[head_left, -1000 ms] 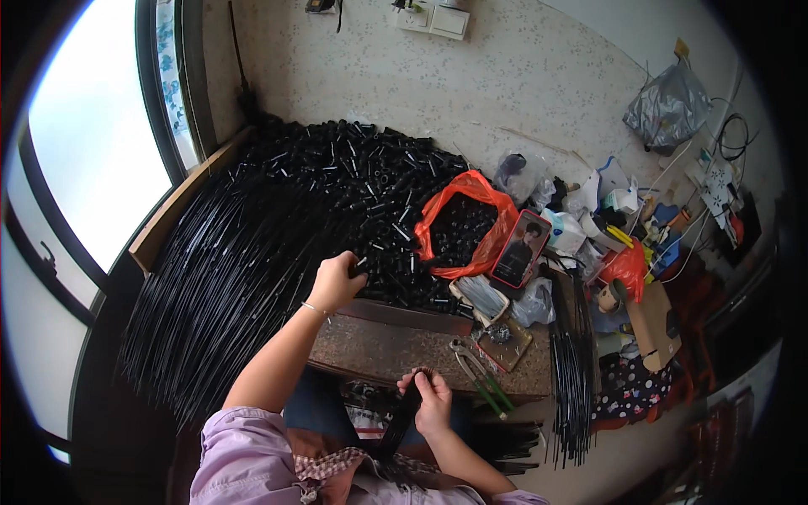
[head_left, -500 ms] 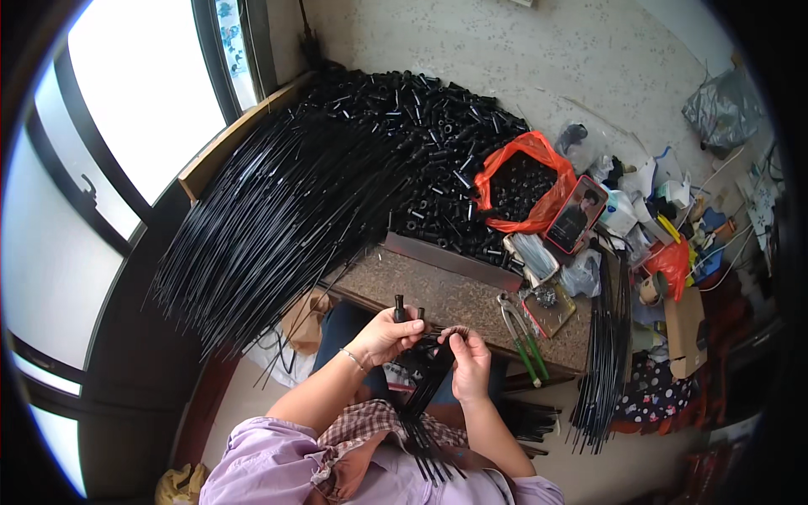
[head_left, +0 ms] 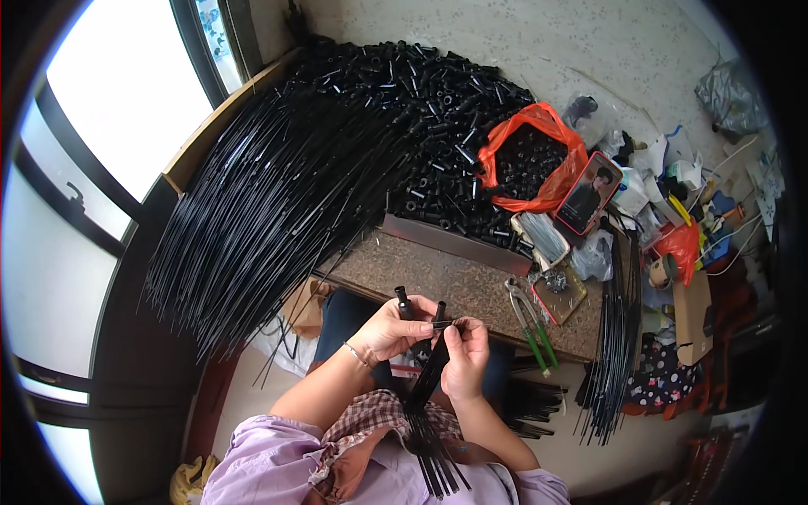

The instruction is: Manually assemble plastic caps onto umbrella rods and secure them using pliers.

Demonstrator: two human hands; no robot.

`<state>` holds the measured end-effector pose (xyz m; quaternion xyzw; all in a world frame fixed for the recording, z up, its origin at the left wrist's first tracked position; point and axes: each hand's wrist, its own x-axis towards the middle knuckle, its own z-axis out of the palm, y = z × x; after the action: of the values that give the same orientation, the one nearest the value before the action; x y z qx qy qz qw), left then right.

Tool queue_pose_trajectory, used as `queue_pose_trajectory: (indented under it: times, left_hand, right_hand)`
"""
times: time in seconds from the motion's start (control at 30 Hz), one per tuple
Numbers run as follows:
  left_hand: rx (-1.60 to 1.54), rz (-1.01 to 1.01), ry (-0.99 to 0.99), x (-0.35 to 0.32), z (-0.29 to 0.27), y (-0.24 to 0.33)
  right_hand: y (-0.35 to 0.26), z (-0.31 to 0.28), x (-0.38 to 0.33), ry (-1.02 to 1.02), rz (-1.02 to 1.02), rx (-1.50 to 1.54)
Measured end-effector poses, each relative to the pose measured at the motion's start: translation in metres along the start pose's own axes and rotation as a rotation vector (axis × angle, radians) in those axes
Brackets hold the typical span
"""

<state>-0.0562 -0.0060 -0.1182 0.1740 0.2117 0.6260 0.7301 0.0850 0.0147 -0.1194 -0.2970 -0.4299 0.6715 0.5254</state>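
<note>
Black rods: a broad sheaf of thin black rods [head_left: 278, 194] fans over the left end of the stone-topped bench [head_left: 454, 290], tips hanging past its near edge.
Tube heap: short black tubes [head_left: 429, 101] piled on the far part of the bench, just behind a grey metal bar [head_left: 454, 242] lying across it.
Bench: speckled brown top, bare in the strip nearest the person.
Orange bag: an open orange plastic bag [head_left: 539, 160] full of black pieces, at the right end of the bench, touching the heap.
Phone: a red-cased phone [head_left: 589, 192] leaning beside the bag, further right along the bench.
Pliers: green-handled pliers [head_left: 528, 320] lying on the bench's near right corner.
Held bundle: a black bundle of thin rods [head_left: 431, 387] runs from the lap up between both hands, just off the bench's near edge.
Left hand: left hand [head_left: 389, 330] closed around a short black tube [head_left: 402, 301] whose end sticks up above the thumb, at the bench's near edge.
Right hand: right hand [head_left: 465, 353] beside it, fingertips pinched on a thin rod end [head_left: 444, 323] that points toward the left hand.
</note>
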Motion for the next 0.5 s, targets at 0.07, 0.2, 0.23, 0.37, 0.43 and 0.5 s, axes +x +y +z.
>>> queue_pose_trajectory:
  times: [0.07,0.2,0.23,0.37,0.43,0.5]
  left_hand:
    - [-0.011,-0.027,0.028,0.000,-0.005,0.005]
    - [-0.063,-0.055,0.063,0.003,-0.014,0.004]
    - [-0.064,-0.056,0.066,0.004,-0.013,0.003]
    - [-0.044,-0.005,0.036,0.005,-0.010,0.003]
    - [-0.013,-0.006,-0.041,0.004,-0.009,0.006]
    - [-0.023,-0.027,-0.006,0.004,-0.005,0.011]
  right_hand:
    - [-0.004,0.005,0.002,0.019,-0.006,-0.005]
    - [0.003,-0.001,0.003,0.020,0.056,0.017]
    - [0.003,-0.001,0.004,-0.010,0.048,0.019]
    - [0.005,-0.001,0.005,-0.024,0.028,0.008]
    - [0.005,0.000,0.007,0.002,0.002,-0.021]
    - [0.005,0.000,0.008,0.023,-0.024,-0.048]
